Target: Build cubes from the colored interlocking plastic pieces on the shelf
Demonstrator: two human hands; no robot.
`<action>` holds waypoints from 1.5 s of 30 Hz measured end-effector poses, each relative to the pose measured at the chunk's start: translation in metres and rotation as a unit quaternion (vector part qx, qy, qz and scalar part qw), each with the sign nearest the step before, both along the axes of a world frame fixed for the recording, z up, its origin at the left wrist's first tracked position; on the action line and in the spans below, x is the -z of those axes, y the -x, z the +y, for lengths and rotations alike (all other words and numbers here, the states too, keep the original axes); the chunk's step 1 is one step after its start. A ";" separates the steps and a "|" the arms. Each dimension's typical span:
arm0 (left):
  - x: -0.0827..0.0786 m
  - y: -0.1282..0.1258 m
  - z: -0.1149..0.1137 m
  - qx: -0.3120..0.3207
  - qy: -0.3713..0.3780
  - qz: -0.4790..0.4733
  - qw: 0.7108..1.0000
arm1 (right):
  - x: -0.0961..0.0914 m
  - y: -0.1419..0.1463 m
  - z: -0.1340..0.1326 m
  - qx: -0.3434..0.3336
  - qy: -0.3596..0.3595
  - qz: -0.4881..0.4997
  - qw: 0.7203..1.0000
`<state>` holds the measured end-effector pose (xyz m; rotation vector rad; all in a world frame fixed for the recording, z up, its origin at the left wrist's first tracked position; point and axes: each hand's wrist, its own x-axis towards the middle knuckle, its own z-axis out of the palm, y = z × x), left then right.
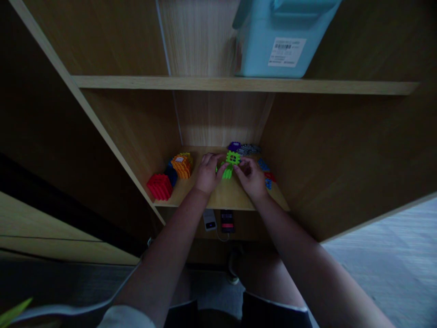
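My right hand (253, 178) pinches the edge of a bright green notched building tile (233, 158) with a window-like grid in its middle. Just below that tile stands a small stack of green building tiles (226, 172). My left hand (207, 174) is closed against the stack's left side, thumb toward it; part of the stack is hidden behind the hand. To the left on the shelf are stacks of orange tiles (182, 166) and red tiles (160, 187), with dark blue tiles (170, 173) between them. Beyond my hands lies a purple tile (234, 146).
Grey pieces (249, 149) lie at the shelf's back right, with blue pieces (262, 165) and a red piece (269, 176) beside my right hand. A light-blue bin (266, 54) stands on the upper shelf (153, 82). Below sit a white device (209, 220) and a phone (227, 221).
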<state>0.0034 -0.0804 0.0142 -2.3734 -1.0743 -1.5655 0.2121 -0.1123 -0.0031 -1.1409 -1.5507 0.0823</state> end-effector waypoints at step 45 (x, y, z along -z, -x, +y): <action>0.020 0.002 0.025 -0.042 0.120 -0.001 0.992 | 0.011 0.001 0.017 -0.027 0.045 -0.079 0.996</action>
